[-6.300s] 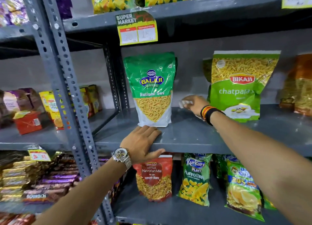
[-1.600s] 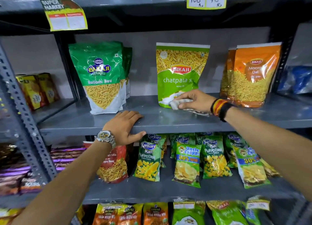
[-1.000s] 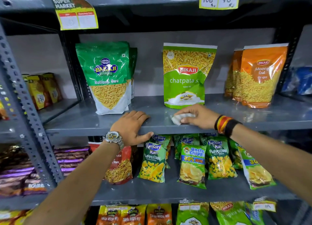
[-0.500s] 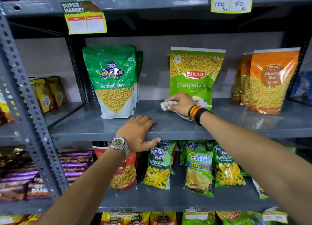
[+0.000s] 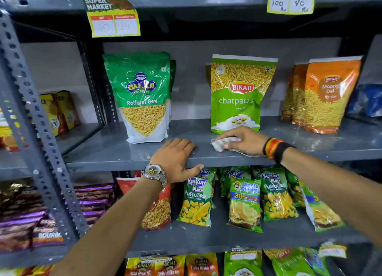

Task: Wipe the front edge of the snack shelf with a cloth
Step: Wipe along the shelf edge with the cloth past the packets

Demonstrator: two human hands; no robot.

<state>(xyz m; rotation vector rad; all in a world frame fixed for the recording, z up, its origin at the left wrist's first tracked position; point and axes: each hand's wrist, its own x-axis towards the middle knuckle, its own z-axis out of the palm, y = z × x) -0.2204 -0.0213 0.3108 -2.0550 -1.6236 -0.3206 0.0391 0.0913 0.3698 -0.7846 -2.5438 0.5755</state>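
In the head view, the right hand (image 5: 246, 140) was closed over a crumpled white cloth (image 5: 220, 143), pressing it flat onto the grey snack shelf (image 5: 124, 151). Most of the cloth lay under the palm; a bunched end stuck out past the fingertips, and a thin strip showed beneath the wrist side. The left hand (image 5: 175, 161) lay open just beyond that bunched end, palm down, gripping nothing, its thumb hooked over the shelf's front edge (image 5: 227, 161).

Half a second before, the cloth sat farther back, right at the foot of the Bikaji chatpata bag (image 5: 241, 93); it had since come forward toward the front edge, clear of the bag.

The cloth's long axis ran along the shelf, its bunched end pointing toward the left hand.
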